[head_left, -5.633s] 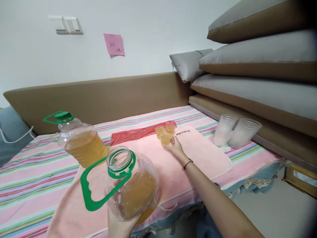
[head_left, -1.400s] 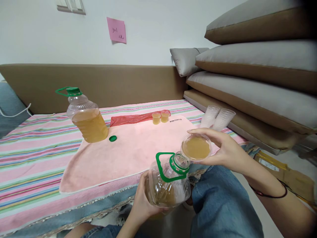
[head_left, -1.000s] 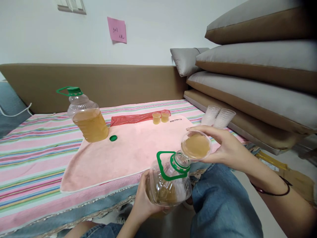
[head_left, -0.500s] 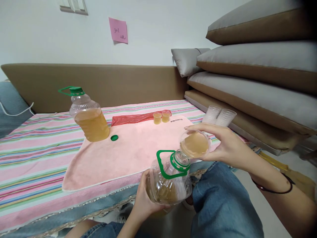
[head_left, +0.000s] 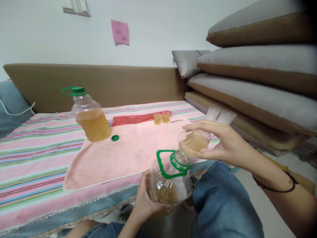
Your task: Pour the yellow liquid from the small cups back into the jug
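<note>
My left hand [head_left: 146, 198] is wrapped round the body of a clear plastic jug [head_left: 170, 188], which has a green handle ring and an uncapped neck. Some yellowish liquid shows low inside it. Above the neck, my right hand [head_left: 220, 138] grips a clear plastic cup [head_left: 193, 143], tilted toward the jug's mouth. Pale yellow liquid is in the cup, whose rim is at the neck; whether they touch I cannot tell. A green cap [head_left: 115, 138] lies on the pink towel [head_left: 128, 155]. Two small cups of yellow liquid [head_left: 162, 118] stand farther back.
A second jug [head_left: 92, 124], capped green and partly full, stands at left on the striped cloth [head_left: 42, 158]. A red plastic bag [head_left: 133, 119] lies behind the towel. Stacked clear cups [head_left: 226, 116] stand behind my right hand, beside piled cushions [head_left: 257, 89].
My right hand has tipped the cup a little further and shifted it slightly left over the jug's neck. The jug and my left hand stay nearly still.
</note>
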